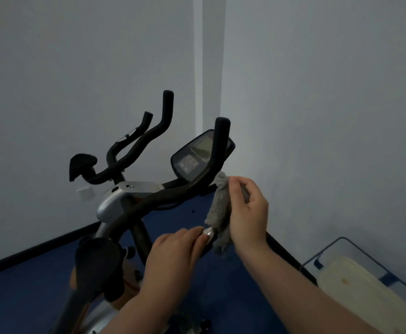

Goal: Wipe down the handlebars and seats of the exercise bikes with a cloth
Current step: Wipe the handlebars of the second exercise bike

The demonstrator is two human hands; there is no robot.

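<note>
Right now the right hand (247, 210) is gripping a grey cloth (219, 213) just beside the near bike's black handlebar (217, 150). Meanwhile the left hand (173, 256) is pinching the cloth's lower edge, above the black seat (96, 259).

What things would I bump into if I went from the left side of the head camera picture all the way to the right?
wall socket → bike seat → left hand → screen → grey cloth → right hand → clear box
</note>
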